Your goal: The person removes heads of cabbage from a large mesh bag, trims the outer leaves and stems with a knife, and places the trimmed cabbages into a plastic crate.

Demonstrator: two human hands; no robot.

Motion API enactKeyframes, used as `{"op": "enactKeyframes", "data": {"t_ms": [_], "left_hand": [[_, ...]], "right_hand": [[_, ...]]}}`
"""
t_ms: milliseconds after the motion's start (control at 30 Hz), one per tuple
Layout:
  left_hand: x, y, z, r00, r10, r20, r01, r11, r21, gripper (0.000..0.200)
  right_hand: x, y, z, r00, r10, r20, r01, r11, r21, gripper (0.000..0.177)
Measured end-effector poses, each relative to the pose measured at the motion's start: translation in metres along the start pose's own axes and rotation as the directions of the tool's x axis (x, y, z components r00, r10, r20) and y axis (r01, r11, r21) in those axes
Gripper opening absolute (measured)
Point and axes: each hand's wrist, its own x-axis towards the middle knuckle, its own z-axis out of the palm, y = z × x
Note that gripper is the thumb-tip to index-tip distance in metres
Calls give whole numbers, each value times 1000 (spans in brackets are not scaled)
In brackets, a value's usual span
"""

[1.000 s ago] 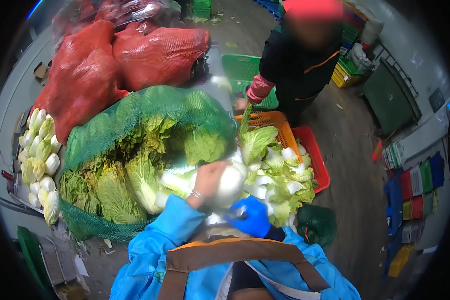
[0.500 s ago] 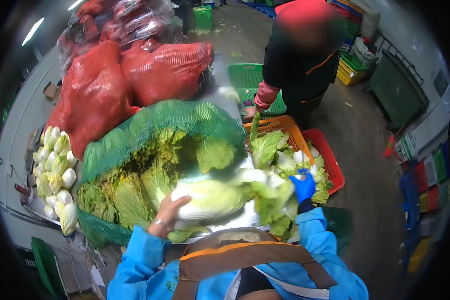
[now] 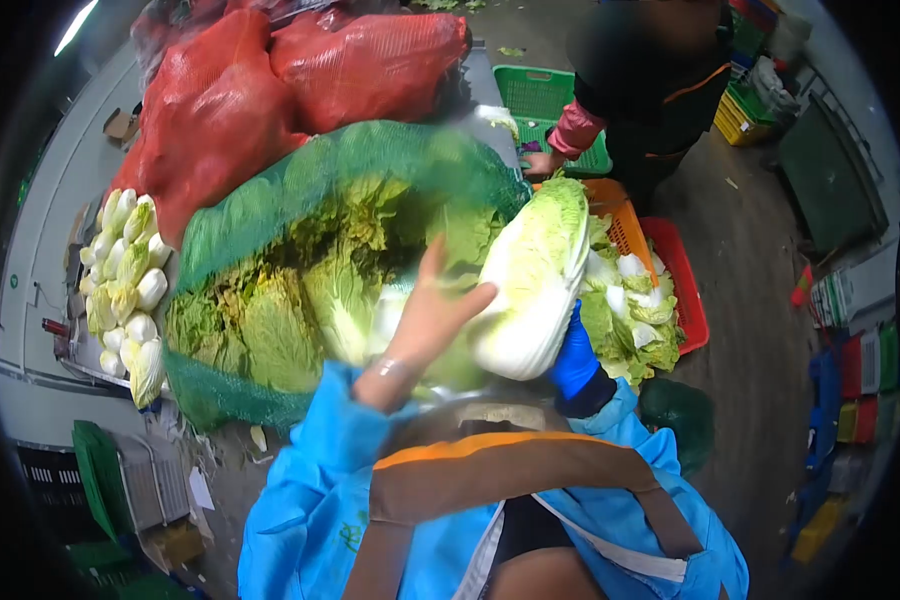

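Note:
A pale napa cabbage (image 3: 535,285) stands tilted in front of me, its white base toward me and leafy top pointing away. My right hand (image 3: 576,358), in a blue glove, supports its lower right side, partly hidden behind it. Bare and slightly blurred, my left hand (image 3: 435,315) is spread just left of the cabbage, thumb near its side. Beyond my left hand, a green net sack (image 3: 370,150) lies open with leafy cabbages (image 3: 275,325) inside. Loose leaves (image 3: 620,320) are heaped to the right of my right hand.
Red net sacks (image 3: 215,110) lie at the back left, above a pile of small trimmed cabbages (image 3: 125,265). An orange crate (image 3: 620,215) and a red crate (image 3: 682,285) are at right. A co-worker (image 3: 650,90) reaches toward a green crate (image 3: 535,90).
The cabbage has swung from lying sideways to pointing away, and my left hand has come off its base and spread. My right hand has moved from the leaves to the cabbage. The view has shifted.

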Motion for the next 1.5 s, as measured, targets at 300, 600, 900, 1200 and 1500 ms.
{"op": "enactKeyframes", "data": {"t_ms": [300, 600, 900, 1200, 1500], "left_hand": [[32, 22, 38, 977, 54, 207, 106, 720, -686, 42], [26, 11, 35, 834, 353, -425, -457, 872, -172, 20], [3, 1, -20, 800, -429, 420, -28, 673, 740, 43], [66, 25, 58, 984, 51, 168, -13, 976, -219, 88], [46, 27, 65, 997, 5, 74, 28, 895, -445, 47]], "right_hand": [[-26, -18, 2, 983, -126, 131, 165, 923, -347, 77], [-23, 1, -25, 991, 76, 107, -57, 984, -170, 63], [-15, -14, -22, 996, -77, -35, 78, 997, 15, 59], [-43, -25, 32, 873, -477, -98, 298, 682, -668, 66], [-33, -13, -43, 999, -42, -8, 41, 994, -96, 79]]}}
